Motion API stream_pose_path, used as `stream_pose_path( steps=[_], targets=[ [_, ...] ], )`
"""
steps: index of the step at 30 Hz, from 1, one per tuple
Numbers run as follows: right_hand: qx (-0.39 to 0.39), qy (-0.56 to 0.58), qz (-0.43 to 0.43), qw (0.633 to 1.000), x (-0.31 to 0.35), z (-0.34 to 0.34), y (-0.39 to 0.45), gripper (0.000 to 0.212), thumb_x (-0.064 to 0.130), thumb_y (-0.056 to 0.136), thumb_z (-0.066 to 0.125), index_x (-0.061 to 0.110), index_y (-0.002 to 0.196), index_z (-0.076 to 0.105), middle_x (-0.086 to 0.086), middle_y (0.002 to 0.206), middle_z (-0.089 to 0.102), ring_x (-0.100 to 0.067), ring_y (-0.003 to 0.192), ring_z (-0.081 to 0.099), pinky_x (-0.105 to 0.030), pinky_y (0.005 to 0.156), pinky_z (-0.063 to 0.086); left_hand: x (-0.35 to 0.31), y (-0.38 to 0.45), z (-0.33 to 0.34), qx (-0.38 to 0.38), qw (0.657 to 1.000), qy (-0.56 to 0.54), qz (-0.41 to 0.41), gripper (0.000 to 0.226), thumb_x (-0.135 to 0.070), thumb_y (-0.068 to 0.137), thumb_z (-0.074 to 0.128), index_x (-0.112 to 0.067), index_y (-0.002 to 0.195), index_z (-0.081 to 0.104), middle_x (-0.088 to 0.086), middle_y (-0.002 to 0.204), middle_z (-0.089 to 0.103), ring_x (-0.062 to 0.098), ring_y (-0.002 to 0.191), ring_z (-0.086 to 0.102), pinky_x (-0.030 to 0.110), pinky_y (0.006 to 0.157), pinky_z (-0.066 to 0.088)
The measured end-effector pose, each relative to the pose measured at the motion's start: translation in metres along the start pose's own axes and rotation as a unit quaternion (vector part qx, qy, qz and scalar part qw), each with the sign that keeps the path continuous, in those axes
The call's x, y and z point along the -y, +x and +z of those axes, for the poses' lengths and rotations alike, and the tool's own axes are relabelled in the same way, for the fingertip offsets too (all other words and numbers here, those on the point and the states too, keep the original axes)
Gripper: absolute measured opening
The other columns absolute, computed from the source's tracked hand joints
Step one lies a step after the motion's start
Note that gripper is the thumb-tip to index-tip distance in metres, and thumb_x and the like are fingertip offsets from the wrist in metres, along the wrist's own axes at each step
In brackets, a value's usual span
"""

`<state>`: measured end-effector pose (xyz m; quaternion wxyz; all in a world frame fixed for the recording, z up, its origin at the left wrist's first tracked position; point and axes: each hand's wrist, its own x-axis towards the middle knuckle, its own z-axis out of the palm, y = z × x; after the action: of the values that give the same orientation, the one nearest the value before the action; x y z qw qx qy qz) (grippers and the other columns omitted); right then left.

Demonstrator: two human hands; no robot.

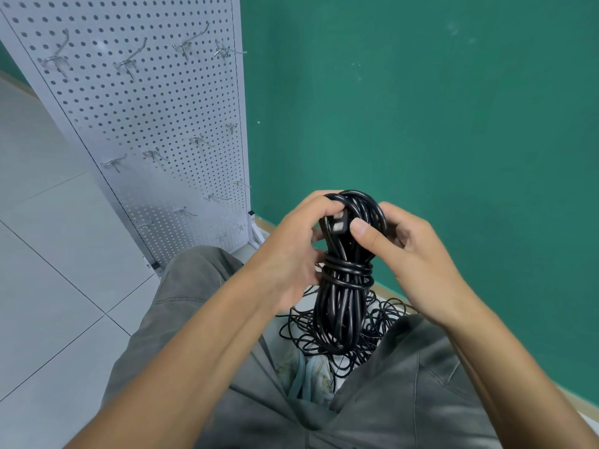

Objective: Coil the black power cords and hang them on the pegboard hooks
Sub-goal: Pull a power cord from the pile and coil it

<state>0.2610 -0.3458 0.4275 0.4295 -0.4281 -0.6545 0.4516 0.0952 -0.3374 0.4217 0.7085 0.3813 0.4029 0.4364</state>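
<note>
I have the coil (348,273) at centre frame, long axis upright, wrapped at its waist and with its top loop between both hands; my left hand (296,251) curls round its upper left side, my right hand (411,254) pinches the plug (338,223) end with thumb against fingers. The pegboard (139,124) lies up and left, its hooks (128,64) bare, so I judge the left hand nearer for hanging; loose cords (382,322) wait on the floor below.
</note>
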Motion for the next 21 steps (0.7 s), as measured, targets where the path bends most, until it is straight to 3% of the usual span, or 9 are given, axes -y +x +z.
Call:
stream_pose_path(
  steps=[3,7,10,12,15,18,21],
  targets=[
    [0.013,0.025,0.0,1.0,0.0,-0.001,0.0,0.025,0.023,0.094,0.063,0.004,0.108,0.071,-0.005,0.099,0.074,-0.008,0.091,0.066,-0.017,0.082,0.049,-0.001,-0.001,-0.001,0.0,1.0,-0.017,-0.013,0.028,-0.031,0.097,0.053,-0.021,0.119,0.067,0.007,0.1,0.064,0.027,0.079,0.063,0.049,0.08,0.049],
    [-0.009,0.05,0.02,0.999,-0.004,-0.002,0.003,0.024,0.027,0.096,0.065,0.01,0.11,0.074,-0.009,0.109,0.076,-0.016,0.102,0.068,-0.032,0.095,0.05,-0.006,0.003,-0.004,0.011,0.999,-0.033,-0.029,0.025,-0.03,0.096,0.058,-0.022,0.116,0.07,0.003,0.091,0.069,0.03,0.086,0.064,0.05,0.081,0.055],
    [-0.038,0.085,0.024,0.995,-0.004,0.002,0.002,0.023,0.029,0.095,0.066,0.014,0.11,0.075,-0.008,0.113,0.076,-0.02,0.11,0.068,-0.04,0.104,0.049,-0.008,0.003,-0.007,0.029,0.999,-0.029,-0.002,0.019,-0.029,0.098,0.06,-0.027,0.113,0.072,-0.001,0.094,0.071,0.024,0.083,0.068,0.044,0.076,0.059],
    [-0.065,0.088,0.007,0.994,-0.001,0.005,0.002,0.022,0.023,0.094,0.066,0.014,0.113,0.074,-0.004,0.113,0.076,-0.019,0.109,0.069,-0.034,0.101,0.051,-0.009,0.002,-0.01,0.034,0.999,-0.023,0.022,0.027,-0.03,0.099,0.061,-0.024,0.124,0.07,-0.001,0.103,0.072,0.022,0.085,0.07,0.045,0.075,0.061],
    [-0.109,0.123,0.009,0.986,0.004,0.004,0.003,0.026,0.006,0.091,0.069,0.007,0.118,0.069,0.001,0.11,0.076,-0.016,0.1,0.072,-0.026,0.09,0.055,-0.007,0.0,-0.014,0.045,0.998,-0.021,0.038,0.042,-0.032,0.093,0.066,-0.021,0.134,0.065,0.002,0.11,0.071,0.029,0.095,0.069,0.055,0.091,0.057],
    [-0.127,0.133,0.012,0.983,0.003,0.003,0.004,0.043,0.01,0.082,0.077,0.014,0.122,0.064,-0.009,0.128,0.066,-0.027,0.109,0.072,-0.04,0.099,0.056,-0.004,0.001,-0.013,0.019,0.999,-0.012,0.041,0.047,-0.033,0.089,0.07,-0.019,0.134,0.064,0.006,0.105,0.074,0.03,0.087,0.07,0.058,0.092,0.057],
    [-0.111,0.13,0.011,0.985,0.003,0.008,0.006,0.046,0.007,0.084,0.076,0.02,0.124,0.059,-0.017,0.133,0.058,-0.035,0.108,0.071,-0.044,0.097,0.058,0.002,0.003,-0.01,-0.029,0.998,-0.032,0.036,0.055,-0.037,0.08,0.075,-0.014,0.129,0.065,0.01,0.101,0.073,0.031,0.083,0.069,0.063,0.09,0.056]
  ],
)
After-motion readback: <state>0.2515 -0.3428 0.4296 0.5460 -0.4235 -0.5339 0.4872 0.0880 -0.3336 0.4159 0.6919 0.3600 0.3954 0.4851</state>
